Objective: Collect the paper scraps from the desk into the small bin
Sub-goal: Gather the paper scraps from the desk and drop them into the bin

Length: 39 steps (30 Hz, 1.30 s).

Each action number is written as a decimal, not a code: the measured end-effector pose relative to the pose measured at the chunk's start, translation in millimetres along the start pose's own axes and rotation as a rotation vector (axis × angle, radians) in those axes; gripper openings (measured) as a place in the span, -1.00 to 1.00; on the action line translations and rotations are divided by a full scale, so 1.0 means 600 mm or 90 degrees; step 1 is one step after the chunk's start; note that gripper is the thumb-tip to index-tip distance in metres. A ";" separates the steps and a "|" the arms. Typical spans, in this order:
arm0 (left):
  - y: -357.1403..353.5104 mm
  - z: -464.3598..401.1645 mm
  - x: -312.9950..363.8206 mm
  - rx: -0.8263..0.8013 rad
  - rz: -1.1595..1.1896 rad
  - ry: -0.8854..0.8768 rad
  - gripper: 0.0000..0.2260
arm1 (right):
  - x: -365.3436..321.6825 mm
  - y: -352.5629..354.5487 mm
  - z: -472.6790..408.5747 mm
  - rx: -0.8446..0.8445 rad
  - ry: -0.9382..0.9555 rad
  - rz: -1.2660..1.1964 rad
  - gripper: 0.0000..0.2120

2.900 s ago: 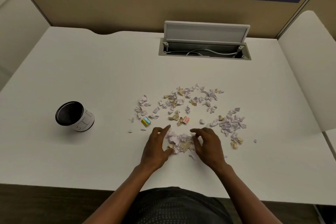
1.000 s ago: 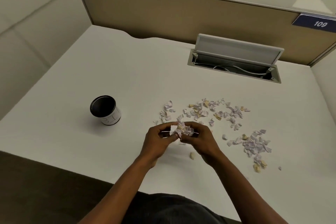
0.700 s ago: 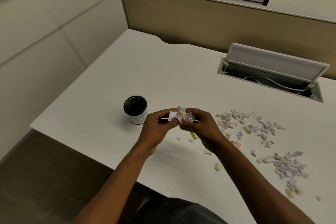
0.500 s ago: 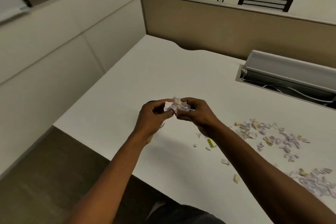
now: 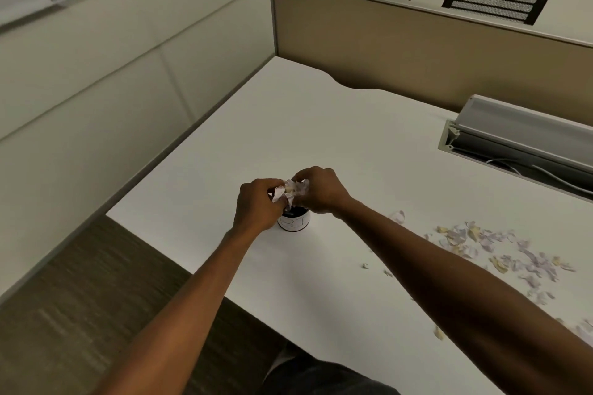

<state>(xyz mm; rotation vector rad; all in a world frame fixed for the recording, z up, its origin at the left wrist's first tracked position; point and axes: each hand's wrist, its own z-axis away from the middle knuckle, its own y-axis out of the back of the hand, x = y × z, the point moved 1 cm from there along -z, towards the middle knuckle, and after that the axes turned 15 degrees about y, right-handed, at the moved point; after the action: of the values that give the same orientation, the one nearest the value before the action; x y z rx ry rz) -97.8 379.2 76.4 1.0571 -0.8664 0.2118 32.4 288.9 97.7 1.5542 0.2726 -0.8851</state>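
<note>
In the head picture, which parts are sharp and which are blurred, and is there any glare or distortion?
Head view: the left hand, right hand and the clump of scraps they hold over the small bin are fairly sharp; the loose scraps at right are smeared; soft, even light, no glare on the desk; the partition tilts, wide-angle.
</note>
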 end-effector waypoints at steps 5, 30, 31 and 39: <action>-0.001 -0.004 0.003 0.013 -0.075 -0.061 -0.83 | -0.012 -0.002 -0.009 -0.028 0.028 0.083 -0.51; -0.066 0.092 -0.005 0.070 0.097 -0.246 -0.80 | 0.145 0.021 0.042 0.270 -0.107 0.060 -0.78; -0.086 0.108 -0.012 0.029 0.087 -0.259 -0.79 | 0.164 0.023 0.044 0.259 -0.136 0.069 -0.78; -0.227 0.138 -0.117 -0.098 -0.292 -0.300 -0.44 | 0.225 0.012 0.024 0.081 -0.098 0.166 -0.57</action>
<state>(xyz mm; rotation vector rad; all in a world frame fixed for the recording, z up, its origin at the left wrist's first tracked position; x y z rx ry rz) -114.1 258.3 -48.0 1.1481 -1.0114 -0.4998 122.9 231.6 13.8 1.5854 -0.0979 -0.8221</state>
